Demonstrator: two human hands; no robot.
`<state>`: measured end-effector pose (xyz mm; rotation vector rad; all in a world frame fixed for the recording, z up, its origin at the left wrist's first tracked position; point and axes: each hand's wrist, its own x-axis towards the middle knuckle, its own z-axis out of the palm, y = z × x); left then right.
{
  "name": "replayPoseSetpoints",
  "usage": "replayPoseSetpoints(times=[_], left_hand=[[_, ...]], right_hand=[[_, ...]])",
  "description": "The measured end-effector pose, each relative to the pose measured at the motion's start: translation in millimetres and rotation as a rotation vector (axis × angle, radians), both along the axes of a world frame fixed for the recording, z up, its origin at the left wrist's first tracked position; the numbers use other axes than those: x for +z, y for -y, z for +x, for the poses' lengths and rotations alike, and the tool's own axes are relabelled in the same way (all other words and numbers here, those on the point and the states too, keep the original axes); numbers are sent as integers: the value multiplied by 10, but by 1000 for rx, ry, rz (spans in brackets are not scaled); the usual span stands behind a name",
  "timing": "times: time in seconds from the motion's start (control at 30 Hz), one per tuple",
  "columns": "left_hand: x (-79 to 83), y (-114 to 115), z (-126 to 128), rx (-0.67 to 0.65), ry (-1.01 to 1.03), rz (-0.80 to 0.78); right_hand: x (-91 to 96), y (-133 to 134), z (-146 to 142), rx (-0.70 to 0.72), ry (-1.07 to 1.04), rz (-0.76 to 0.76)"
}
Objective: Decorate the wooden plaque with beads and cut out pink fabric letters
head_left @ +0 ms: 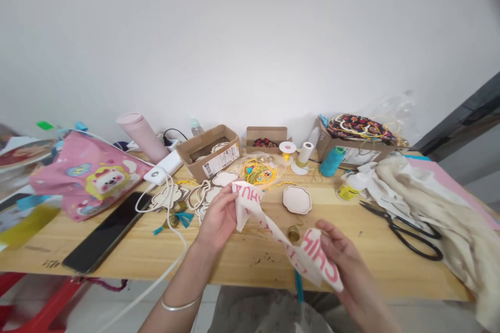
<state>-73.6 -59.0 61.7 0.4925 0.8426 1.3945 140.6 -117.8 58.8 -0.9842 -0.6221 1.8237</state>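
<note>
Both my hands hold a long white strip of plastic wrapping printed with red letters point(273, 229), stretched between them above the wooden table's front edge point(250, 265). My left hand point(219, 216) pinches its upper end near several wooden cut-out shapes point(203, 192). My right hand point(338, 252) grips the lower end, which hangs over the edge. A small brass bell point(292, 232) and a white flower-shaped dish point(297, 199) lie just behind the strip.
Black scissors point(406, 226) and cream fabric point(441, 208) lie at the right. A black phone point(105, 234), a pink bag point(88, 174) and a white cable point(172, 208) are at the left. Cardboard boxes point(209, 153), thread spools point(332, 161) and tangled yellow cord point(258, 170) line the back.
</note>
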Motion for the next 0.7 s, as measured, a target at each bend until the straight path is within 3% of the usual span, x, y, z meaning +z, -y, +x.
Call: replayPoseSetpoints(times=[0.07, 0.13, 0.23, 0.3, 0.47, 0.7], left_hand=[[68, -48, 37, -14, -24, 1], [122, -88, 84, -67, -116, 35], [171, -116, 188, -249, -353, 112], [180, -123, 270, -371, -513, 171], [113, -150, 394, -495, -633, 186], [-166, -180, 376, -801, -572, 1]], right_hand=[[41, 67, -158, 156, 28, 107], [54, 48, -288, 185, 124, 226], [32, -140, -393, -78, 366, 360], [-5, -295, -417, -164, 420, 400], [-138, -463, -400, -114, 258, 283], [-324, -457, -268, -192, 316, 225]])
